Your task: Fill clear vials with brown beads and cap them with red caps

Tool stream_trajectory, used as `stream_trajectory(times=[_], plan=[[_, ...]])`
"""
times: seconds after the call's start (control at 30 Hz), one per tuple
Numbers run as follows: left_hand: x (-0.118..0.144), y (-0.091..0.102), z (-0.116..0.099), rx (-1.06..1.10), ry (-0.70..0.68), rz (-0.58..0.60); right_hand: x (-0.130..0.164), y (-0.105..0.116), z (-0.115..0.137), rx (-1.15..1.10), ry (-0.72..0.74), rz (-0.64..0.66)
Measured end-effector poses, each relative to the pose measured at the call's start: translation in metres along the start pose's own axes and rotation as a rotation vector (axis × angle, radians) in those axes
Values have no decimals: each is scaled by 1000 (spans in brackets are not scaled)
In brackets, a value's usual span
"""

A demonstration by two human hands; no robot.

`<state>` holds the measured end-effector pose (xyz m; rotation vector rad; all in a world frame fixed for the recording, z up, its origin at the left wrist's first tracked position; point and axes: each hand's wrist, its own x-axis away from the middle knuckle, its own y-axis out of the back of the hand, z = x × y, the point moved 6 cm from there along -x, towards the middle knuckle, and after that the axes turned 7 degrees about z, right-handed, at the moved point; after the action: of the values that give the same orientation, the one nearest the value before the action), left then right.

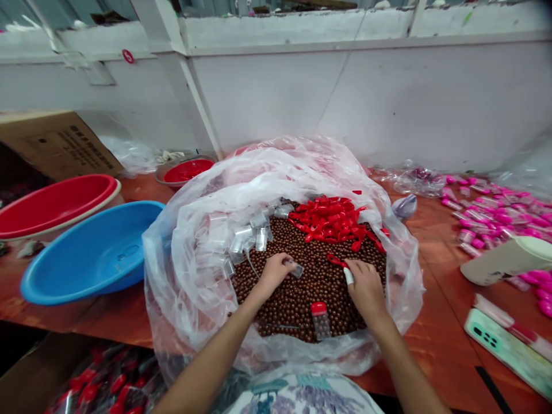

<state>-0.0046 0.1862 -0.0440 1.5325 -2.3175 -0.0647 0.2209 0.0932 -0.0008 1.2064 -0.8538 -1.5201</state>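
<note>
Clear vial (296,268) half-hidden in left hand (276,270) grip.

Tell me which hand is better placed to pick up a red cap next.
Right, likely. The right hand lies beside a red cap, near the cap pile; the left hand already holds a clear vial.

Two hands work over the heap — one left hand (276,270), one right hand (365,286). One big clear plastic bag (190,270) holds brown beads (302,287) far too many to count, a pile of red caps (332,221) likewise uncountable, and a cluster of clear little vials (250,236), roughly a dozen showing. One filled vial with a red cap (320,319) lies on the beads. Three basins stand at the left — one blue basin (92,253), one large red basin (54,204), one smaller red bowl (186,170). One cardboard box (56,144), one phone (504,345), and dozens of pink-capped vials (495,215).
</note>
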Motion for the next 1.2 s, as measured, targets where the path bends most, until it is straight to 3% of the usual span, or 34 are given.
stream_trajectory(times=[0.27,0.67,0.93,1.2], plan=[[-18,-38,4,201,77,80,-5,-6,6,-20,25,2],[-10,-51,5,445,163,117,-21,-11,9,6,67,49],[-5,-54,10,624,220,207,-6,-7,-4,-450,-114,-51],[18,-64,-6,912,245,387,8,-9,4,-868,-256,5]])
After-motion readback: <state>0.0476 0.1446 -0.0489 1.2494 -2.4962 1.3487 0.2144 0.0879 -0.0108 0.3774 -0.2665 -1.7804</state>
